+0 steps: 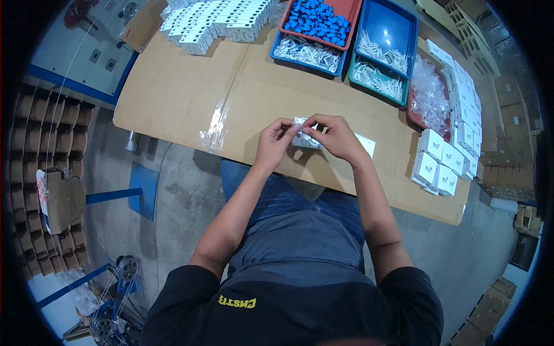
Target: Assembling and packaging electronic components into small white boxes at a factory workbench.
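Note:
Near the table's front edge, my left hand (pixel 273 142) and my right hand (pixel 337 137) meet over a small white box (pixel 307 142) with dark marks on it. Thumbs and fingertips of both hands are pinched together at the box's far left part. Whatever sits between the fingertips is too small to make out. Partly behind my right hand lies a flat white piece (pixel 366 145), like a card or a box panel.
The table is covered with cardboard (pixel 173 98). At the back stand a red tray (pixel 284 24) of blue parts, blue and green trays (pixel 352 81) of white pieces, and clear plastic bags (pixel 428 92). White boxes are stacked at back left (pixel 199 40) and right (pixel 430 167).

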The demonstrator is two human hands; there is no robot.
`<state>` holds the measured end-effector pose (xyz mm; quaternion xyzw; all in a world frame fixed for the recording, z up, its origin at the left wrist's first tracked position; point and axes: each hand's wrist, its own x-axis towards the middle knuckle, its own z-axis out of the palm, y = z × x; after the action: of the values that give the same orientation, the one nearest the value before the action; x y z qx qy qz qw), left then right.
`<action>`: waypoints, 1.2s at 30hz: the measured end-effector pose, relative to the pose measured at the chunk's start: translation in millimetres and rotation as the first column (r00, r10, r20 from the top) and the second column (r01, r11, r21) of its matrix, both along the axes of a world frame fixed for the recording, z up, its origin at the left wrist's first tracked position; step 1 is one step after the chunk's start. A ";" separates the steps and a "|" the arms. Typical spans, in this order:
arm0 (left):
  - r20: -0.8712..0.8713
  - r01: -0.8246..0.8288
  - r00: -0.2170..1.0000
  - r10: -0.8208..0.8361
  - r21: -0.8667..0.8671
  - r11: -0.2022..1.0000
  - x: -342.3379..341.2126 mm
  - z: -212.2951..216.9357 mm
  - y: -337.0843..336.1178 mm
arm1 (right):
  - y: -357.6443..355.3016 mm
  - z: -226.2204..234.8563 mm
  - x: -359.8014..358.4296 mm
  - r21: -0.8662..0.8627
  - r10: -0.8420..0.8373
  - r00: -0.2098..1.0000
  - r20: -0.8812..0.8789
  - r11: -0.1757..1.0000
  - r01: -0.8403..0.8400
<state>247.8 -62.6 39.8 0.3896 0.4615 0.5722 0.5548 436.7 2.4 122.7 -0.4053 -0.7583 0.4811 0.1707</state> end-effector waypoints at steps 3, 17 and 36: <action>0.050 -0.082 0.996 0.079 0.056 0.995 16.0 11.8 -7.6 | -16.0 -3.8 2.2 -0.142 -0.221 0.944 -0.244 0.971 0.191; 0.037 -0.104 0.994 0.105 -0.029 0.994 36.6 24.3 -17.7 | -36.5 -30.7 28.9 -0.306 -0.364 0.879 -0.309 0.913 0.270; -0.371 0.071 0.926 -0.071 -0.012 0.997 31.9 5.5 -49.0 | -68.4 -85.9 24.6 -0.392 -0.349 0.897 -0.271 0.891 0.229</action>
<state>279.6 -111.6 45.3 0.5074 0.5432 0.4682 0.4778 461.3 -66.0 36.8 -0.4512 -0.5503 0.6386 0.2927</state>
